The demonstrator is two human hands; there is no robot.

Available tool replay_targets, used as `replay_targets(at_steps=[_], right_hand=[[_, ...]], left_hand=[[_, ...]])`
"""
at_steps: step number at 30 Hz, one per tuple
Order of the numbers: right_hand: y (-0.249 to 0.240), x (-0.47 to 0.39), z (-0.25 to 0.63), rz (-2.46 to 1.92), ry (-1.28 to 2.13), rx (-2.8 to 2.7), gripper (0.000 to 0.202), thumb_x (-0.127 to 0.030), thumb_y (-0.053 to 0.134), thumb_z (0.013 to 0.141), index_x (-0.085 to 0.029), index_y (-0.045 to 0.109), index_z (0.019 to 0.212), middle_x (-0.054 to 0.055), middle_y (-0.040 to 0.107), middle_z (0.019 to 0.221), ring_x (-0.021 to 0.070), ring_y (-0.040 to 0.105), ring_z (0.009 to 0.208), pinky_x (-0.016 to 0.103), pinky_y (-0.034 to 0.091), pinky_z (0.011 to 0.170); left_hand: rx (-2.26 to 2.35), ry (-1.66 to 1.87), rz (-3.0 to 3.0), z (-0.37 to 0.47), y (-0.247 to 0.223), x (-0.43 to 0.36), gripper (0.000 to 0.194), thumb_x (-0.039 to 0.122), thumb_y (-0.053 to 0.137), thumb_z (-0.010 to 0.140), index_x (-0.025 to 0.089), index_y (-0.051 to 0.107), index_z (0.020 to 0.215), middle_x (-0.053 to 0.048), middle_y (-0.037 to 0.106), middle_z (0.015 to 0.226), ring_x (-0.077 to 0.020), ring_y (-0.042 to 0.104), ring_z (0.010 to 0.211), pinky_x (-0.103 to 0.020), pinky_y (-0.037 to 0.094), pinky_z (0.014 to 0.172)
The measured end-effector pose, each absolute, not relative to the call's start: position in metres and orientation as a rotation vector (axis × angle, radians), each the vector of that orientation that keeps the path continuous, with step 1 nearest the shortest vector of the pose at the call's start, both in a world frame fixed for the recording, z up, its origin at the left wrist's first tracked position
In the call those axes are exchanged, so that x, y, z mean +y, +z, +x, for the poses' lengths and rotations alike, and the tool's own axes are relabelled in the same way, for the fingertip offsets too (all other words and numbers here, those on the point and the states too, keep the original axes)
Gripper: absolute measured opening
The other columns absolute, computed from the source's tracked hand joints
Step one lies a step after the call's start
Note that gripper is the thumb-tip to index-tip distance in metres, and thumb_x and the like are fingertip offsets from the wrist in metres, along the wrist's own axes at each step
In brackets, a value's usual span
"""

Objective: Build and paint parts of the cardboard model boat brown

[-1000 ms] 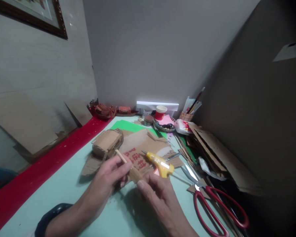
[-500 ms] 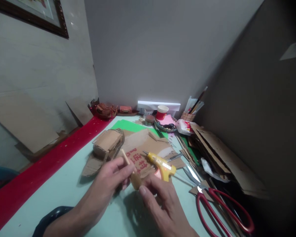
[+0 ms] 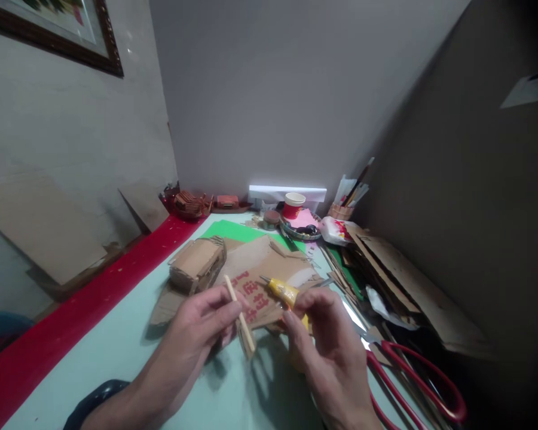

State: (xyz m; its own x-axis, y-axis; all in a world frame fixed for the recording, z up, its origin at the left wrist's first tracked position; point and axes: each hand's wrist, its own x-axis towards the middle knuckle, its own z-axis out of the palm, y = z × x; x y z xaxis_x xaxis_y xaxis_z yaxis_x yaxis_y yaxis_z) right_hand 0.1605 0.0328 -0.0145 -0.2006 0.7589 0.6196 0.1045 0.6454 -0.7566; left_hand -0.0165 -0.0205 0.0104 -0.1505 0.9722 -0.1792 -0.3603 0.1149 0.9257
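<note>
My left hand (image 3: 201, 325) pinches a small paddle (image 3: 246, 339), a thin wooden stick with a cardboard blade at its lower end, tilted down toward me. The blade is turned nearly edge-on. My right hand (image 3: 338, 349) is apart from the paddle, fingers curled with thumb and forefinger separated, nothing visible between them. Behind it lies a yellow glue gun (image 3: 281, 290), partly covered by that hand, its nozzle over cardboard with red lettering (image 3: 253, 292). A cardboard boat model with a boxy cabin (image 3: 197, 263) stands beyond my left hand.
Red-handled scissors (image 3: 424, 373) lie at the right, beside stacked cardboard (image 3: 399, 269). Toward the back are a red paper cup (image 3: 293, 209), a tray (image 3: 316, 235), a brush holder (image 3: 341, 211) and small boat models (image 3: 190, 204). Green paper (image 3: 233, 230) lies under the cardboard.
My right hand has let go of the paddle's blade and moved right, in front of the glue gun. The paddle has turned in my left hand, so its blade shows narrower.
</note>
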Motion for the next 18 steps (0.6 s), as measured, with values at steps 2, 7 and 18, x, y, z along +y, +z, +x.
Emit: replay_targets(at_steps=[2,7,18], right_hand=[[-0.007,0.04,0.165,-0.74,0.714,-1.629,0.007,-0.022,0.064,0.095,-0.023,0.057,0.095,0.0,0.059,0.086,0.0145,0.06,0.074,0.024,0.051,0.064],[0.006,0.054,0.179,-0.823,0.716,-1.483,0.01,-0.026,0.074,0.089,-0.022,0.065,0.09,0.0,0.067,0.086,0.0145,0.064,0.077,0.023,0.053,0.07],[0.004,0.06,0.183,-0.822,0.708,-1.59,0.006,-0.021,0.066,0.092,-0.019,0.065,0.087,0.0,0.067,0.081,0.014,0.063,0.072,0.023,0.049,0.066]], left_hand=[[1.141,1.362,0.735,-0.016,0.011,-0.021,0.018,0.033,0.075,0.084,0.016,0.073,0.088,0.002,0.054,0.073,-0.0085,0.037,0.062,-0.018,0.032,0.056],[1.149,1.364,0.727,-0.015,0.013,-0.023,0.02,0.035,0.077,0.083,0.017,0.068,0.079,0.002,0.05,0.07,-0.0093,0.037,0.062,-0.017,0.035,0.055],[1.2,1.399,0.671,-0.018,0.016,-0.024,0.022,0.035,0.081,0.078,0.018,0.073,0.088,0.001,0.057,0.076,-0.0082,0.041,0.062,-0.014,0.038,0.051]])
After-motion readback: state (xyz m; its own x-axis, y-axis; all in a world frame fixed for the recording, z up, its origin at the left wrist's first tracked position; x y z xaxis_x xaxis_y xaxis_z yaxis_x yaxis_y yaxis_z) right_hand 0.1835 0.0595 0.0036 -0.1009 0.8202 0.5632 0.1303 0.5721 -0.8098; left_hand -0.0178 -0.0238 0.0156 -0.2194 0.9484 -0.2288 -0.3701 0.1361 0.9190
